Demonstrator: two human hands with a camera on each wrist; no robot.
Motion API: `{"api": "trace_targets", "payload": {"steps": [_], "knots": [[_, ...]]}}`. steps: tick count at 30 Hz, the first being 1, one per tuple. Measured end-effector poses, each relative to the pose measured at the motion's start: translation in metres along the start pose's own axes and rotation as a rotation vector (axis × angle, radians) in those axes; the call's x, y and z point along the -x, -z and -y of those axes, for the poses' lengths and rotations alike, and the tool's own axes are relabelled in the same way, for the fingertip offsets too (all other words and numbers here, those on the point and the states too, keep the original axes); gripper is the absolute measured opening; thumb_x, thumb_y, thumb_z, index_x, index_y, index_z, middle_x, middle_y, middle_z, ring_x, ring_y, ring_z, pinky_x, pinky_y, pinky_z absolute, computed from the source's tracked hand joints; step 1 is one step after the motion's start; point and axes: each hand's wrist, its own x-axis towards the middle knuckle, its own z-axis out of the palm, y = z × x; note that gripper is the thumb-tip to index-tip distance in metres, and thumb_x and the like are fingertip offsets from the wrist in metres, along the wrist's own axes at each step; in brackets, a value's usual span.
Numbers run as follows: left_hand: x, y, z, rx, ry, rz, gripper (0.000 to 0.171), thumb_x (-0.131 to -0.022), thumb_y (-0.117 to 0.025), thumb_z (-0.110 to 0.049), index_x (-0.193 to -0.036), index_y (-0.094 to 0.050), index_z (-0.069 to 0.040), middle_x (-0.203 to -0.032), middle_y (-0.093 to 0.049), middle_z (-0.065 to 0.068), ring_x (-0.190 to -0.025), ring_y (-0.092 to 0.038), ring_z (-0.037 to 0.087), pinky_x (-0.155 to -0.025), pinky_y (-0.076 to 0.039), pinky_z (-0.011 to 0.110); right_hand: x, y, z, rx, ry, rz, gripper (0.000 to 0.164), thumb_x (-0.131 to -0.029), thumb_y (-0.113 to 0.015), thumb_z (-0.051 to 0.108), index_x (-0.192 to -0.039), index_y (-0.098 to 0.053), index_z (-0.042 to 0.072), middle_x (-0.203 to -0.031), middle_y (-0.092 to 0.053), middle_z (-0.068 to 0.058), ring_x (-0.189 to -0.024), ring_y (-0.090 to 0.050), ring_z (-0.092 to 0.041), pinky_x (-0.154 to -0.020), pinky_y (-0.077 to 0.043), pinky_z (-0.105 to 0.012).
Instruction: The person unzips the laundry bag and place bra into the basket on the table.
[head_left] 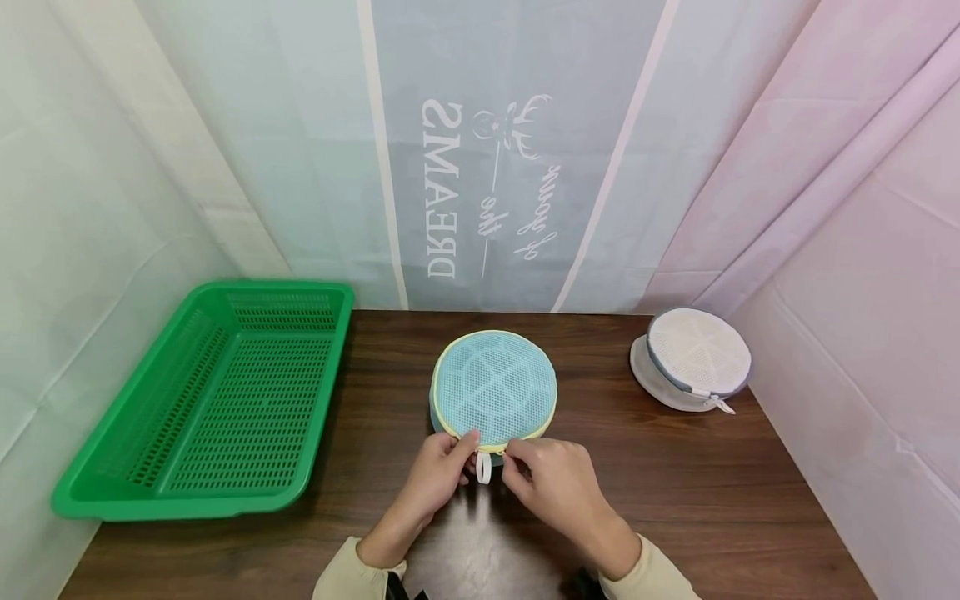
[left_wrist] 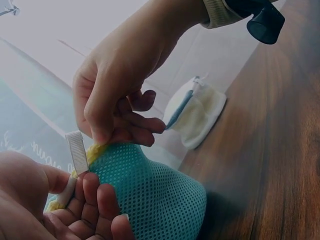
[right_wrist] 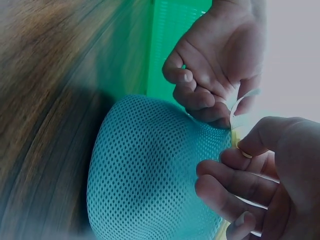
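A round blue mesh laundry bag with a yellow zipper edge stands on the table, its flat top facing up. At its near edge a white loop tab sticks out. My left hand pinches the rim just left of this tab, thumb on top and fingers beneath. Right of the tab, my right hand pinches the yellow zipper pull between thumb and forefinger. The bag's mesh side bulges below both hands in the left wrist view.
On the left stands a green plastic basket with slotted walls. A white mesh bag with blue trim sits at the right near the curtain. Printed cloth hangs behind the brown wooden table.
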Motion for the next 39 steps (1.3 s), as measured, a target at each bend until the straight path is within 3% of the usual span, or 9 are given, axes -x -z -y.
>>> {"api": "trace_targets", "payload": {"steps": [39], "knots": [[0.001,0.006,0.000,-0.006,-0.004,0.001,0.041,-0.105,-0.057,-0.024,-0.076,-0.066,0.004,-0.068,-0.061,0.003,-0.067,-0.060,0.018,-0.059,-0.053,0.030,0.006,0.012,-0.023,0.067,-0.070,-0.020,0.036,-0.075,-0.068,0.011,-0.061,-0.040,0.029,-0.057,-0.025,0.020,-0.049,-0.024,0.004,-0.043,-0.020,-0.018]]}}
